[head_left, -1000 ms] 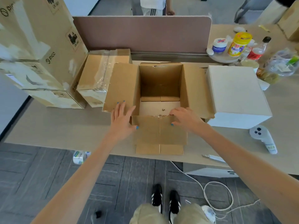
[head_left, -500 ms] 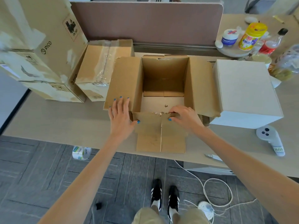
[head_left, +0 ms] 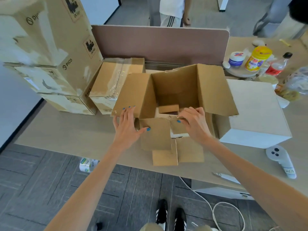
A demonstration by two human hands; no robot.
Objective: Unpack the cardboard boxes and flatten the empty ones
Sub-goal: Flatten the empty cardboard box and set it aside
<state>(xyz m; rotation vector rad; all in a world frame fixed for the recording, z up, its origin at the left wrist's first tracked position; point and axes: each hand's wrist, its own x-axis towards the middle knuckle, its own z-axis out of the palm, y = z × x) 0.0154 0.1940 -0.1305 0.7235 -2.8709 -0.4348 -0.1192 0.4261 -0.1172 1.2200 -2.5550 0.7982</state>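
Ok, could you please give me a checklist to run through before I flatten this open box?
1. Open cardboard box empty: ok, only loose bottom flaps show inside.
2. Left hand steadying the left flap: ok.
3. Right hand gripping the front edge: ok.
4. Room on the right: not ok, the right flap overlaps the white box.
5. Room on the left: not ok, the taped box crowds it.
6. White controller clear: ok.

"PICO" printed on the tall cardboard box (head_left: pixel 66 47), "UN 3481" on its two black shipping marks, handwritten tag on the white controller (head_left: pixel 281 161) too small to read
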